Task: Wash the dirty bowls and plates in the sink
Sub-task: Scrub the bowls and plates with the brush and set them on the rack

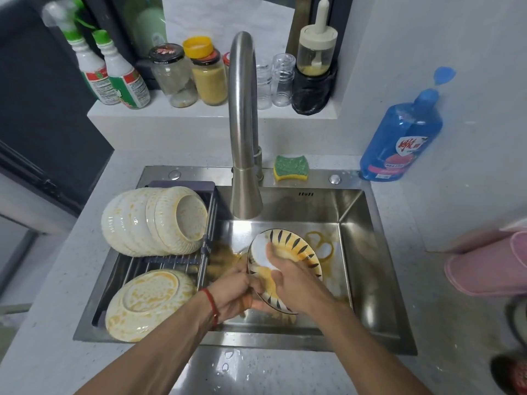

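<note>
**Plate scrubbing over the sink**

Hands are working together on one patterned plate [285,263], which is being held tilted above the floor of the sink [368,266], just in front of the tap [243,124]. The left hand [236,292] is gripping the plate's near rim, fingers curled round the edge. The right hand [288,277] is lying across the plate's face, its fingers [271,252] pressing flat on the white middle; it is not clear whether they are holding a cloth or nothing at all.

Orange sauce is still sitting on the lower part of the plate and on the sink floor. To do this step well, the person is probably needing to keep the left grip firm, because a wet plate is slippery, and to rub in circles down toward the messy part. No water can be seen running from the tap.

Dirty bowls [154,220] are lying stacked on their sides on the rack [205,223] at the left, with another dirty dish [148,303] upside down below them. A sponge [291,168] is resting unused on the sink's back edge, near the blue soap bottle [402,135] on the bench [427,280].
</note>
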`<control>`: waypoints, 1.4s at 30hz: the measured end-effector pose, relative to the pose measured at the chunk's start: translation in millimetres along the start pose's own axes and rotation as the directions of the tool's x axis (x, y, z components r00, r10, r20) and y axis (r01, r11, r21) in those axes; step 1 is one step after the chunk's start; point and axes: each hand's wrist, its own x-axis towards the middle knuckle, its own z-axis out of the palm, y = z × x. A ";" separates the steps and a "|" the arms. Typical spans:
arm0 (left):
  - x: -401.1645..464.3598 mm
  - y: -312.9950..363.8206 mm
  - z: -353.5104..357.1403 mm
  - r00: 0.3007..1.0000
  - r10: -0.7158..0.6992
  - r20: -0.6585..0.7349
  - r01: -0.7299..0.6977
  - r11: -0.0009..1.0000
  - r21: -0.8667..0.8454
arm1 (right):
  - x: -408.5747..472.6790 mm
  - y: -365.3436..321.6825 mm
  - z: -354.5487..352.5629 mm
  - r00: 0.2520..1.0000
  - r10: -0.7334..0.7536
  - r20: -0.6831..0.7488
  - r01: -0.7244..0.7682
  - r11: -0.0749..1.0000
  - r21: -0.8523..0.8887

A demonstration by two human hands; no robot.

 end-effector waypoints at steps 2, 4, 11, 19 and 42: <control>-2.3 -0.1 1.3 1.000 -0.024 0.000 0.024 1.000 0.001 | -5.3 8.1 0.4 0.992 -0.025 0.123 0.019 0.999 0.049; -5.7 -4.3 4.0 0.998 -0.046 -0.050 0.045 0.999 -0.032 | -11.9 12.3 2.0 0.974 -0.046 0.222 0.038 0.998 0.040; -0.1 -17.7 14.2 0.957 0.033 -0.287 -0.034 0.999 -0.001 | -43.1 50.0 -16.1 0.943 0.067 0.327 0.052 0.938 -0.343; 14.5 -19.7 22.1 0.930 0.145 -0.339 -0.102 0.984 0.144 | -38.6 47.5 -3.2 0.965 0.214 0.154 -0.133 0.900 -0.415; 6.5 -10.4 30.5 0.958 0.108 -0.266 -0.065 0.984 0.165 | -14.2 40.8 -5.6 0.968 0.212 -0.131 -0.210 0.977 0.035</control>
